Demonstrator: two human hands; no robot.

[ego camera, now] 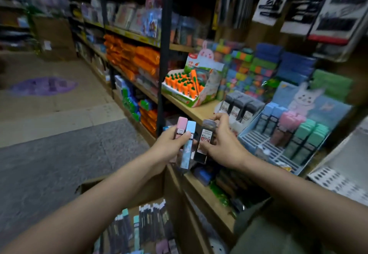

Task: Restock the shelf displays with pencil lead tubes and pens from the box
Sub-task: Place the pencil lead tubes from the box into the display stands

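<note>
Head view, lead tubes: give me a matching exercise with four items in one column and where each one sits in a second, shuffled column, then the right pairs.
Items:
1. pink-capped lead tube
2. black-capped lead tube
3. carrot-shaped items
4. teal-capped lead tubes

Places:
A. in the blue rabbit display tray on the shelf
B. in the left hand, beside a blue-capped lead tube
C. in the green-and-white rabbit display box
D. in the fingers of the right hand

Pairs: 1-B, 2-D, 3-C, 4-A

Probably a stationery shop: stocked shelves (191, 112), eraser displays (185, 86).
</note>
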